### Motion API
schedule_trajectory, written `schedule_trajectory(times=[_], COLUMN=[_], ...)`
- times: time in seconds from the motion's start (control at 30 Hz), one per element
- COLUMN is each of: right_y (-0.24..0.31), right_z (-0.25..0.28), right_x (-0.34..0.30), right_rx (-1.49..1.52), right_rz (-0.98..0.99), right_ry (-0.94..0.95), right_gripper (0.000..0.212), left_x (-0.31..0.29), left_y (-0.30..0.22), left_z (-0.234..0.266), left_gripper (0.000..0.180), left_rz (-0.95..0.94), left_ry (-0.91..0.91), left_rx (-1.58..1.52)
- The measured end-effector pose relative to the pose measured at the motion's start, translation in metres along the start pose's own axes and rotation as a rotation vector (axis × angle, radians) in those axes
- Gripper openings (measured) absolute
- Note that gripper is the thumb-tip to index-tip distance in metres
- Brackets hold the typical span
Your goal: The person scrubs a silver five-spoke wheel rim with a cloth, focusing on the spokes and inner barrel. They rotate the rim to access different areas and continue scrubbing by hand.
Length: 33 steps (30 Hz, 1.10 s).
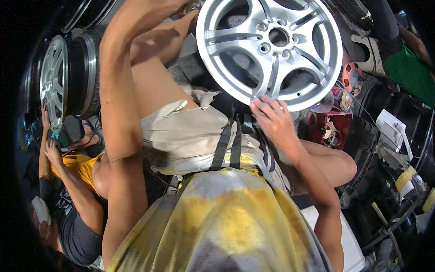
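Nearest, one yellow-and-grey stained shirt [235,217] and one pair of beige shorts [181,136], crossed by two black straps [222,147], are seen. Beyond the lap, one silver alloy wheel [276,93] is presented face-up; what it is carried by is hidden. Five split spokes, five bolt holes [264,48], one centre bore [278,37] and one small valve hole [298,94] are counted.

The two hands are set apart. The wheel's near edge is touched by the bent fingers of the right hand [274,120]; whether anything is gripped beneath them cannot be told. The left hand [183,5] is mostly cut off by the upper edge of the view, so its state cannot be told either.

Just past the wheel's right edge, one red open box [344,122] and one can [342,97] are placed, print being borne by the can's label. Farther right, one white plastic container [392,129] is seen.

On the left, a second silver wheel [54,81], set upright, is touched by a co-worker's hand [46,119]; light lettering is carried on the co-worker's dark shirt [81,226]. At the upper right, one green garment [410,68] is partly shown.
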State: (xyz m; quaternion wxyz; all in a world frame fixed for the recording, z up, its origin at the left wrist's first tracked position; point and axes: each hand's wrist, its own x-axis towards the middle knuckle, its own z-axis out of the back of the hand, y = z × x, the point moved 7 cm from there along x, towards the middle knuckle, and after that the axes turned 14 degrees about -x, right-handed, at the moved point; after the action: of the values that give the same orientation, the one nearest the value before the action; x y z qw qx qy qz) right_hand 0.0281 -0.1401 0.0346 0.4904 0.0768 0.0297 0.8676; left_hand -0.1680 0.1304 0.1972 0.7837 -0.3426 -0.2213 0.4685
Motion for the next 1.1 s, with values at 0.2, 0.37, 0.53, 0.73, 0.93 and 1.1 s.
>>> schedule_trajectory(times=[0.2,0.37,0.53,0.73,0.93,1.1], right_y=[0.017,0.012,0.012,-0.018,-0.003,-0.014], right_z=[-0.016,-0.044,-0.039,-0.02,-0.052,-0.05], right_x=[0.035,0.161,0.119,0.042,0.133,0.08], right_rx=[0.098,0.204,0.405,0.397,0.53,0.465], right_rz=[0.026,-0.245,-0.448,-0.51,-0.515,-0.478], right_ry=[-0.085,-0.287,-0.259,0.021,-0.031,0.119], right_gripper=[0.04,0.032,0.019,0.017,0.026,0.044], left_x=[-0.012,0.023,0.007,-0.004,-0.003,-0.002], left_y=[-0.012,-0.003,0.01,-0.012,0.006,0.011], left_z=[0.0,-0.024,-0.02,-0.018,-0.008,-0.015], left_gripper=[0.027,0.029,0.024,0.022,0.02,0.016], left_rz=[-0.06,-0.084,0.152,-0.017,0.011,0.076], left_ry=[-0.068,0.066,0.038,-0.018,0.03,-0.009], left_rx=[-0.009,-0.096,-0.129,-0.068,-0.171,-0.185])
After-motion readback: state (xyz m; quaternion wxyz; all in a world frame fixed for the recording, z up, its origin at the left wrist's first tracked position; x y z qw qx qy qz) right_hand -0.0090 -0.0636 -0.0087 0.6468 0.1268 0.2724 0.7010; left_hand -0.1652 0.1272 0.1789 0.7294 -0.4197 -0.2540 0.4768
